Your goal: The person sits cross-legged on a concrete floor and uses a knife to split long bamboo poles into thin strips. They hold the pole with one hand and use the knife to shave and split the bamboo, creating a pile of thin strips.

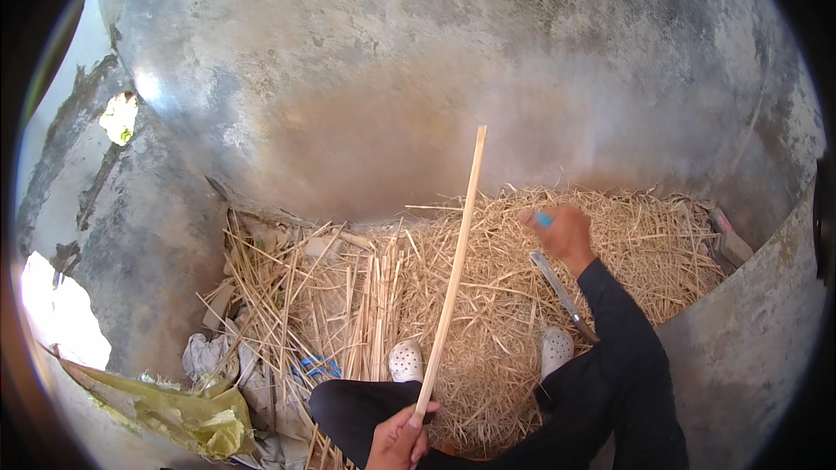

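Observation:
A long, pale bamboo strip [456, 271] rises at a slant from my left hand [401, 440], which is closed around its lower end. The strip's far end stands in front of the grey wall. My right hand [564, 235] is held over the straw-coloured shavings, apart from the strip, with its fingers curled. Something bright blue [543, 219] shows at those fingers; I cannot make out whether it is wrapped on a finger or held. Beside my right forearm is a knife [557, 287] with a narrow metal blade and a brownish handle, its handle end partly hidden by the sleeve.
Split bamboo strips [376, 305] lie left of centre, near blue ties [315, 366]. Dry shavings [488, 365] cover the floor around my light perforated clogs [406, 360]. Grey cloth [209, 360] and a yellowish sheet [187, 413] lie at left. Stained concrete walls [366, 78] enclose the space.

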Demonstrator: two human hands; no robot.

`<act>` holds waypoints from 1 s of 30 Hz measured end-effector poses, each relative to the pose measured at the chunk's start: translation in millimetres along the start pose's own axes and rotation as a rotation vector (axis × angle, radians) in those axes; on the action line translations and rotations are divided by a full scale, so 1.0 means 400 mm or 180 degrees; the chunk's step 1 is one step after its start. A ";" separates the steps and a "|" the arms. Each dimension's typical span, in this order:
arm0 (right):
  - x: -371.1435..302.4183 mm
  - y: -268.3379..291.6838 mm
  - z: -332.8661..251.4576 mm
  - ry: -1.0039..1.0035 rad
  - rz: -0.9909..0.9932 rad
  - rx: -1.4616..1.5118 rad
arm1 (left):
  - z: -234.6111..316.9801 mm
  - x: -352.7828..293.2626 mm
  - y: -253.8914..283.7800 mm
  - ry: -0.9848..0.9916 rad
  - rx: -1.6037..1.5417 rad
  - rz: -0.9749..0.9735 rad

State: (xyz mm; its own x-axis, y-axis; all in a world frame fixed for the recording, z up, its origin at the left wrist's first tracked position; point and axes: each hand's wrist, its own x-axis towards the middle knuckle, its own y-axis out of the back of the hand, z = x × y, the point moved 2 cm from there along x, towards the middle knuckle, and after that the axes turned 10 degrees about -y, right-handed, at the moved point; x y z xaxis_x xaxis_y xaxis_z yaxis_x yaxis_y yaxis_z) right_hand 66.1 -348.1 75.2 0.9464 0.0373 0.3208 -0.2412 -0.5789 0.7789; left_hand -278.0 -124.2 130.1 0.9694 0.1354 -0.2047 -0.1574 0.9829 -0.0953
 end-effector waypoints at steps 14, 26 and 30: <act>-0.115 -0.014 -0.167 0.0929 0.0050 0.0392 | 0.024 0.042 -0.035 -0.0106 -0.0051 -0.0089; -0.072 -0.034 -0.148 0.0923 0.0348 0.0233 | 0.031 0.026 -0.044 -0.0188 0.0032 0.0018; -0.067 -0.004 -0.117 0.0673 0.0036 0.0236 | 0.035 0.020 -0.054 -0.0007 -0.0009 -0.0027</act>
State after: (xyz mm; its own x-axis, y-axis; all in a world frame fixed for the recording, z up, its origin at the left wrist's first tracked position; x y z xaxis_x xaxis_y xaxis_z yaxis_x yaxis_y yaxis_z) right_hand 31.1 -310.0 90.4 0.8758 0.1957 0.4412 -0.2277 -0.6384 0.7352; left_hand -264.1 -142.8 144.0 0.9711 0.1274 -0.2017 -0.1498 0.9837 -0.0999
